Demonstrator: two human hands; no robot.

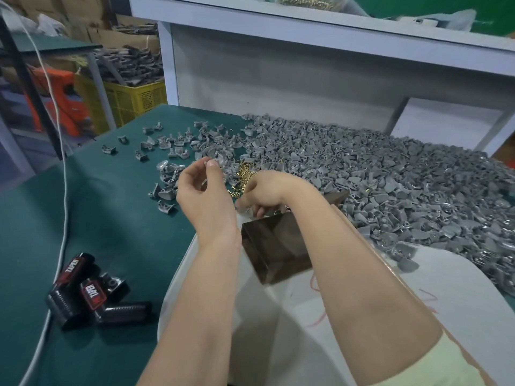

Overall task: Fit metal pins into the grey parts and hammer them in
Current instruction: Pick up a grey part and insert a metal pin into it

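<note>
Green mat (111, 218) covers the bench that I see through the head camera. Its left edge runs diagonally from the far corner toward the near left. A white frame (278, 65) closes off the far side. Open mat lies left of the hands, between a scatter of loose parts and two black units (92, 291) at the near left. A white cable (65, 190) runs down along that edge. The right half is taken up by the pile (390, 176) of grey parts, which reaches the frame and the right border of the view. A white sheet (278, 330) covers the near centre, under both forearms.

Left hand (203, 190) is raised above the mat, thumb and fingertips pinching one grey part (216, 162) at the top of the hand. The part is blurred, so I cannot tell its long axis or which way it points.

Right hand (267, 190) is just beside the left, knuckles up, fingers curled downward over a dark block (276, 252). I cannot tell whether it holds anything.

Brass pins (245, 174) lie in a small heap on the mat just beyond both hands, at the edge of the pile, pointing every way.
</note>
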